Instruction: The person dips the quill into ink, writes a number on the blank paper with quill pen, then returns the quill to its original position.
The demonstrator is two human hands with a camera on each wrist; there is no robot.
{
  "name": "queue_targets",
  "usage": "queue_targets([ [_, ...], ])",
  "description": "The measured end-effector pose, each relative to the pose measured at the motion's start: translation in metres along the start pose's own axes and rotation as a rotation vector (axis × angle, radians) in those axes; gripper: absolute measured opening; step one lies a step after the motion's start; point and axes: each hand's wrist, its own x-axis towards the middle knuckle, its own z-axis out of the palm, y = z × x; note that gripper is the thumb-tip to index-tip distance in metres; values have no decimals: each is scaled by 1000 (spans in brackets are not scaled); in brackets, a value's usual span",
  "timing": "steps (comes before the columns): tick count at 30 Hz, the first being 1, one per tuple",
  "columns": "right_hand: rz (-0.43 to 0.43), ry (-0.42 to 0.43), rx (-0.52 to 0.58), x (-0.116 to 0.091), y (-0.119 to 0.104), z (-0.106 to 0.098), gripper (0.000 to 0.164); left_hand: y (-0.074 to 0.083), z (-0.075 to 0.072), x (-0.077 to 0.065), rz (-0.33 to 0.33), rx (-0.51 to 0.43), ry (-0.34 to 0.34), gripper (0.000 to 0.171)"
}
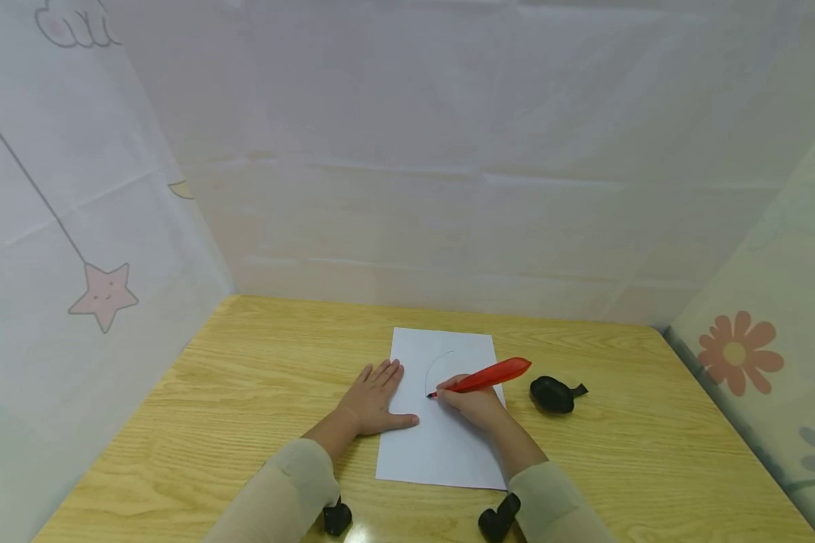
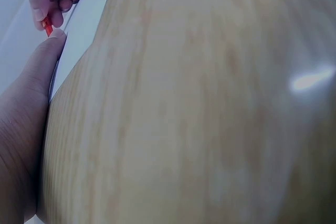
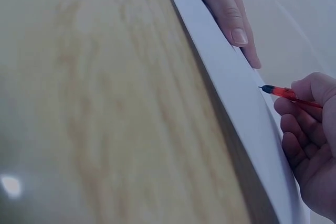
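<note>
A sheet of white paper (image 1: pixel 441 456) lies on the wooden table, carrying a thin dark curved line (image 1: pixel 425 377). My left hand (image 1: pixel 373 400) rests flat on the paper's left edge, fingers spread and thumb reaching inward. With my right hand (image 1: pixel 475 407) I pinch a red feather-shaped pen (image 1: pixel 492 375) near its black tip. That tip is at the lower end of the curve in the head view. In the right wrist view the pen's tip (image 3: pixel 266 88) points toward the left hand (image 3: pixel 223 6), while the remaining right fingers (image 3: pixel 299 129) curl beneath it.
To the right of the paper sits a rounded black object (image 1: pixel 552 394) with a short tab. Small black devices (image 1: pixel 337 519) show beside both wrists. White cloth (image 1: pixel 414 188) hangs behind the wooden table (image 1: pixel 278 354), with printed side cloths at left and right.
</note>
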Motion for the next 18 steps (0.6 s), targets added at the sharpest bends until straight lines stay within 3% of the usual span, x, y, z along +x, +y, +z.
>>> queue_targets([
  [18,-4,-26,-26,-6,2,-4,18,0,-1,-1,6,0,6,106],
])
